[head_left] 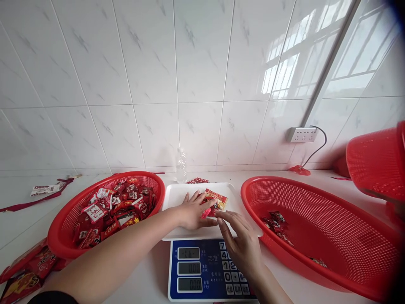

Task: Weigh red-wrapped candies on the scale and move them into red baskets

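My left hand (196,211) lies palm down over the white weighing tray (174,196), fingers spread on a few small red snack packets (210,211). Between and beyond its fingers shows a red and yellow packet (218,198). At the tray's front right, my right hand (238,232) has its thumb and index fingertips close together beside the packets. What lies between those fingertips, if anything, is too small to make out. Below the tray is the blue panel of a digital scale (186,291), with lit displays and a keypad partly covered by my right hand.
A red basket (60,228) heaped with red packets stands at left. At right, another red basket (316,198) holds several packets. Larger red packages (23,283) lie at front left. A clear plastic bottle (181,166) stands behind the tray, and a power socket (303,134) is on the wall.
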Action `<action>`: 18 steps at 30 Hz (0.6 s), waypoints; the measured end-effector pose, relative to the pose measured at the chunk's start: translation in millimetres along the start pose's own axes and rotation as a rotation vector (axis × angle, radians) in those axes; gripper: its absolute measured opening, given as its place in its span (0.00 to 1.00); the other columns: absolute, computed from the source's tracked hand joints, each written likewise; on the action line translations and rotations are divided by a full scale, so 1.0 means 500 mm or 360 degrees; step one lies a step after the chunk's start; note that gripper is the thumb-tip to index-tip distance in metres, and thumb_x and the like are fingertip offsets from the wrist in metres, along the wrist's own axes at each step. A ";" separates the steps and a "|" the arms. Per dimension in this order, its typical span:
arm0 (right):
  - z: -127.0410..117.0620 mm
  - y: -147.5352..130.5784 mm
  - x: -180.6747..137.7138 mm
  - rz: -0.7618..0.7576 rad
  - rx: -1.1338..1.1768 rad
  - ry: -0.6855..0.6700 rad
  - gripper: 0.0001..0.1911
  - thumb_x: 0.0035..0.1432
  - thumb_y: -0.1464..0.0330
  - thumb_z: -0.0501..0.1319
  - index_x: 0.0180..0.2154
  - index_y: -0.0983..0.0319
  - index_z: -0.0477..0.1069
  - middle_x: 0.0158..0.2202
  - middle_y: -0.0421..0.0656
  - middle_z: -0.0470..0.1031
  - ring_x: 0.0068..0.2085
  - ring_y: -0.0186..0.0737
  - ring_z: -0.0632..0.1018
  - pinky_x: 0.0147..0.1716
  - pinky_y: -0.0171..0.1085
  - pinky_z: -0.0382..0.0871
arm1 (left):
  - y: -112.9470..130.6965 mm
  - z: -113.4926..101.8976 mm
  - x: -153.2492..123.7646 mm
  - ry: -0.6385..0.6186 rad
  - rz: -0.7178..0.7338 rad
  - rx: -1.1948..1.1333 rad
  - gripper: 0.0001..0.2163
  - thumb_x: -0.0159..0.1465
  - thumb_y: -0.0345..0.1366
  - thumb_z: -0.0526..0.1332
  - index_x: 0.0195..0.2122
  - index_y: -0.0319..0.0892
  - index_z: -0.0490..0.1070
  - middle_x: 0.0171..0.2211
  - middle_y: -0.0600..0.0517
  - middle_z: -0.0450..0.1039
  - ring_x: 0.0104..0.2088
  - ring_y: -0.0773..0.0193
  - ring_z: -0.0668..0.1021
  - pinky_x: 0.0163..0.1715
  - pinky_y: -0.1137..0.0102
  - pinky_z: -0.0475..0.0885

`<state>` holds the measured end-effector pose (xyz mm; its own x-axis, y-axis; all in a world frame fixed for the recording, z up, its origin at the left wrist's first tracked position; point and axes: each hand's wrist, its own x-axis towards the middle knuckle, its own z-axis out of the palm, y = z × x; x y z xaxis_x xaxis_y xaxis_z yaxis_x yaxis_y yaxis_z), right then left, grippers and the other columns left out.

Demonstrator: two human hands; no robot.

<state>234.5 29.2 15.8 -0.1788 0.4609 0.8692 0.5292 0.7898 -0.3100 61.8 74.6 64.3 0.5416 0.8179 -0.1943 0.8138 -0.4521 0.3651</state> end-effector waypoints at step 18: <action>0.000 -0.005 -0.001 -0.0033 0.0027 -0.0057 0.07 0.63 0.69 0.56 0.41 0.57 0.71 0.34 0.42 0.79 0.37 0.39 0.79 0.35 0.36 0.74 | -0.277 -0.024 -0.186 0.0325 -0.0763 -0.0337 0.09 0.44 0.34 0.65 0.29 0.44 0.72 0.27 0.51 0.78 0.30 0.55 0.78 0.31 0.67 0.72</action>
<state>233.4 27.2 16.2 -0.2196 0.4583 0.8613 0.5110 0.8060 -0.2986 -103.6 65.5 42.7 0.0523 0.9761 -0.2111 0.8875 0.0515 0.4580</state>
